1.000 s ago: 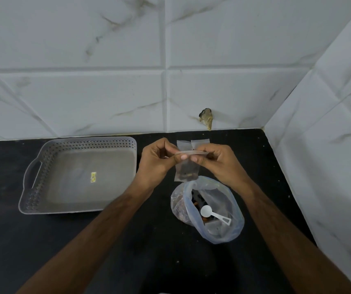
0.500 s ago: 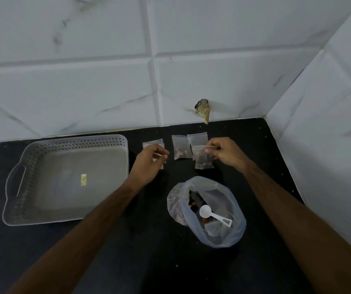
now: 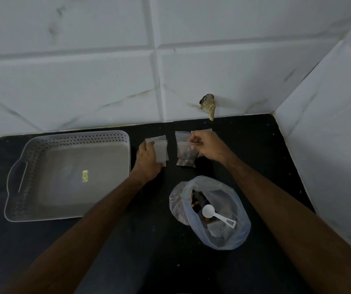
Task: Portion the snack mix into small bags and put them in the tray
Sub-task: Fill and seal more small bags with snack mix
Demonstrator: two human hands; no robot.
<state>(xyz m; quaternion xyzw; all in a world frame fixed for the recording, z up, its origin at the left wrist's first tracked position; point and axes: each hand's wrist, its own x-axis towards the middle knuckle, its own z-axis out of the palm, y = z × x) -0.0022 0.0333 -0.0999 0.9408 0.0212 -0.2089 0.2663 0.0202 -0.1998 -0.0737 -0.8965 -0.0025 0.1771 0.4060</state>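
Nearest us, our two forearms reach over the black bench (image 3: pixel 127 262). Between them sits the big clear bag (image 3: pixel 223 236) of snack mix, mouth wide, a white scoop (image 3: pixel 217 215) lying inside; the mix itself is dark and hard to make out. Farther on, our left hand (image 3: pixel 148 160) rests on a stack of empty small bags (image 3: pixel 160 150), covering its near corner; we cannot tell whether the fingers curl round it. Our right hand (image 3: pixel 207 146) pinches the top edge of a filled small bag (image 3: pixel 186 155), which lies on the bench over other small bags half hidden behind the hand. The grey tray (image 3: pixel 28 158) stands to the left, against the white tiled wall (image 3: pixel 106 81), a small yellow sticker (image 3: pixel 85 176) on its floor.
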